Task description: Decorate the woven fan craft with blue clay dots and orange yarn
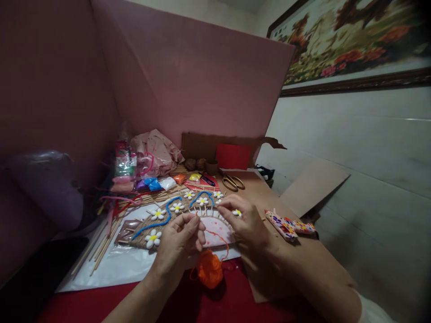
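Note:
A fan-shaped craft piece (164, 231) wrapped in brown twine lies in front of me, with white yellow-centred flowers (153, 238) and wavy blue strips (166, 217) on it. Short sticks line its inner arch, around a pale pink dotted panel (217, 226). My left hand (182, 235) is closed over the piece, thumb and forefinger pinching orange yarn (220, 237). The yarn trails down to an orange ball (210, 269) at the near edge. Above the arch's right side, my right hand (245, 220) has its fingertips pressed together; what they hold is too small to make out.
Gold-handled scissors (232, 181) lie on a brown board (259, 190). Colourful clay packets (153, 184), twine balls (195, 164) and a red card (233, 155) stand behind. Thin sticks (104, 242) lie left on a white sheet (128, 269); floral fabric (286, 225) lies right.

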{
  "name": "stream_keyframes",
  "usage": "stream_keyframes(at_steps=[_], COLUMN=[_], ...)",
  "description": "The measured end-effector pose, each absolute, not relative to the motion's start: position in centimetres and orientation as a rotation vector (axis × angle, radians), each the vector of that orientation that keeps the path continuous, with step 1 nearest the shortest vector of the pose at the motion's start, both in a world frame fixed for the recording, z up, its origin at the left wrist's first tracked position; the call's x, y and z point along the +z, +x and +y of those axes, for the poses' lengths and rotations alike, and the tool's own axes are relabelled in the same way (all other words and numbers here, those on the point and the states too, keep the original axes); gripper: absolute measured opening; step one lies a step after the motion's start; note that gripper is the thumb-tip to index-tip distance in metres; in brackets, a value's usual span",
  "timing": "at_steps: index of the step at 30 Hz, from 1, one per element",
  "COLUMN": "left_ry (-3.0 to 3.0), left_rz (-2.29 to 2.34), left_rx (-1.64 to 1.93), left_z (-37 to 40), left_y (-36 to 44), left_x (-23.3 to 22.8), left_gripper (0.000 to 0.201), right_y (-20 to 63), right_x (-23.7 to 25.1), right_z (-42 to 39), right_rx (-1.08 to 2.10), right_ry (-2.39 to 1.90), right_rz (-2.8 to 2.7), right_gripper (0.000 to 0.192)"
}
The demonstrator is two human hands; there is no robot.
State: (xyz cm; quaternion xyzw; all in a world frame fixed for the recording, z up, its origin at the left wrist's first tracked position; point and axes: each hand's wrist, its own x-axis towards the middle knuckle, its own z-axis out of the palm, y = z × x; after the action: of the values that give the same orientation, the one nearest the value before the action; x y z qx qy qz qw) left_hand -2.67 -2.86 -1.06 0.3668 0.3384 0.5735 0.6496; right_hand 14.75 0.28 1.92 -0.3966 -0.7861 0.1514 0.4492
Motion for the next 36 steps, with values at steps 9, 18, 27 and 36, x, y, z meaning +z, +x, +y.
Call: stream_keyframes(at_steps=[9,18,27,36], left_ry=[0.785,0.706,0.693,0.667], left_rz=[0.762,0.725,0.743,0.836], left_rx=[1.294,1.303,1.333,1.363], left_z=[-3.3,-2.6,-2.5,-2.9], left_y=[-2.4,-2.1,-2.3,-3.0], left_x=[-0.7,-2.2,-1.9,-0.6], left_gripper=[0.024,0.03,0.027,0.026], right_y=[13.3,10.0,11.6,15.0], right_x=[4.4,0.2,1.9,5.5], right_z=[12.1,20.6,20.7,11.9], right_rx=[0.171,0.221,0.241,0.095], right_ry=[-1.712,-2.018,-2.035,-1.688], right_rz=[-2.26,-2.283,-2.146,-1.956], right_gripper=[0.019,0.031,0.033,0.035])
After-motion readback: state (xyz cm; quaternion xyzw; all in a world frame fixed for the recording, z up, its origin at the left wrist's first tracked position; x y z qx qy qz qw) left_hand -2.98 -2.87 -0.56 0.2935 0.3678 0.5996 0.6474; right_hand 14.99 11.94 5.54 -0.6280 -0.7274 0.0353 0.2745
